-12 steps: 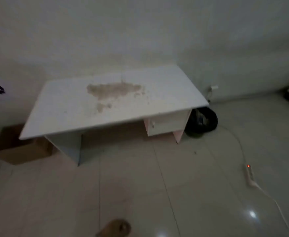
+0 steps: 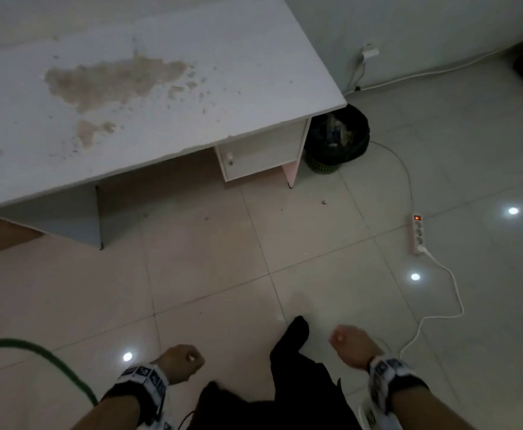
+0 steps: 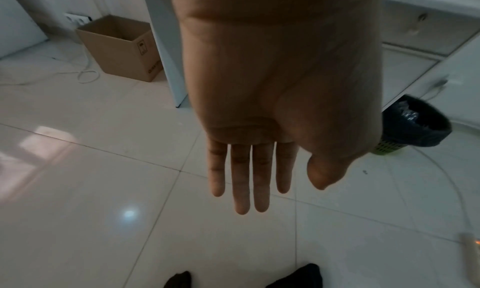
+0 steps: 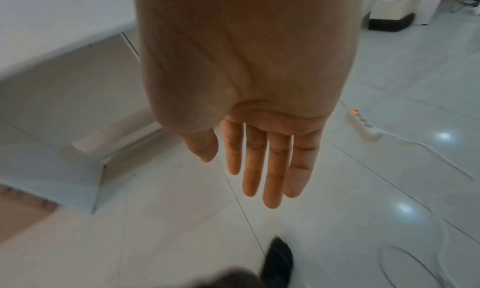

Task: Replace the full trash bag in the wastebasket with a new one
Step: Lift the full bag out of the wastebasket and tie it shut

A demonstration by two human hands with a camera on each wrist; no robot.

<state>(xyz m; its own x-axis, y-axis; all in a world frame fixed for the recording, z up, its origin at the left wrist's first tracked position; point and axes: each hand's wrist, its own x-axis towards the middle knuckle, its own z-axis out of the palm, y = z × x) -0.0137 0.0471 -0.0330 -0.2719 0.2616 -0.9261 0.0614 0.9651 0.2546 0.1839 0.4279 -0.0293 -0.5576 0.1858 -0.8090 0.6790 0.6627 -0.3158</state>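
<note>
Black bag (image 2: 340, 141) sat in the green bin (image 2: 320, 166) on the floor, tucked by the tabletop (image 2: 161, 88) end, well apart from both hands. Left hand (image 3: 259, 128) and right hand (image 4: 259, 138) hung empty, fingers straight, likely mid-walk. Bin partly hidden by the tabletop; contents unclear. No new bag in view.

No text could be read anywhere. The cardboard box (image 3: 122, 46) carried a small dark handling mark and a line of print on its side, both too blurred to make out.
</note>
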